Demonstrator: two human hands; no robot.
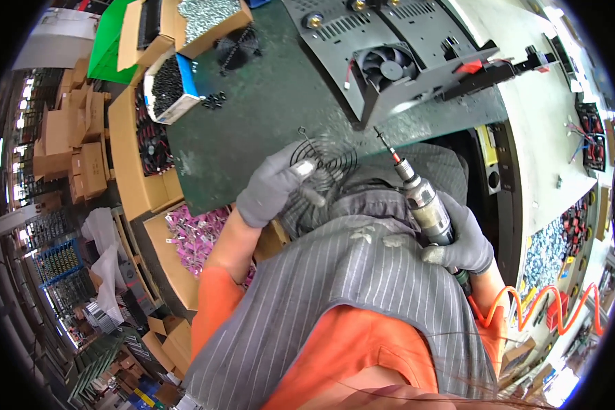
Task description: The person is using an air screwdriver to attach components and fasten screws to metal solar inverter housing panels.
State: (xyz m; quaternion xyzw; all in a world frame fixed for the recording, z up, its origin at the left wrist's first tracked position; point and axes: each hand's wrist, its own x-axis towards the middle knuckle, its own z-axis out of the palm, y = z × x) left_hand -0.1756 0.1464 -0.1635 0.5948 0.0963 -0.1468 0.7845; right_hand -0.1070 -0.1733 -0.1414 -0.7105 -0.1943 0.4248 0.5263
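My left hand (pixel 273 183), in a grey glove, pinches a round black wire fan guard (pixel 336 162) by its near left side, above my lap at the bench's front edge. My right hand (pixel 467 239), also gloved, wraps round a silver power screwdriver (pixel 427 210). Its thin bit points up and away, toward the bench edge. Beyond the hands, a dark grey sheet-metal chassis (pixel 331 51) lies on the bench. A black fan (pixel 388 65) sits at its near part, with a small white connector (pixel 347 85) on a short lead beside it.
On the green bench (pixel 266 102), a box of black screws (pixel 167 89) and a carton of silver screws (pixel 208 24) stand at the left. More fan guards (pixel 238 49) lie near them. Pink parts (pixel 197 236) fill a carton below. An orange coiled hose (pixel 547 294) runs off right.
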